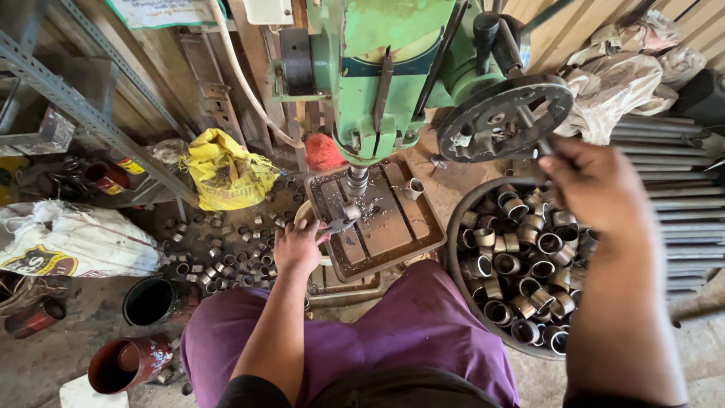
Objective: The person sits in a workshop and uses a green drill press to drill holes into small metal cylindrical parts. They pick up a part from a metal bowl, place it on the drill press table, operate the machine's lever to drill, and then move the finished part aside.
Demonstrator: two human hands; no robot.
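Head view: my left hand (297, 245) pinches the ring (349, 212) on the drill table (389, 227) under the bit (356, 181); right hand (596, 185) grips the wheel handle (538, 136). Feed slowly, hold the ring square.

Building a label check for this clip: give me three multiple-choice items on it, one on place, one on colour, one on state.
1. Where is the tub of metal rings?
A. under the right arm
B. beside the yellow bag
C. on the drill table

2. What colour is the drill press?
A. red
B. green
C. blue

3. What is the left hand doing?
A. hanging free
B. resting in the lap
C. holding a tool at the drill table

Answers: 1 A, the tub sits below the right hand. 2 B, its body is green. 3 C, its fingers close on the tool.
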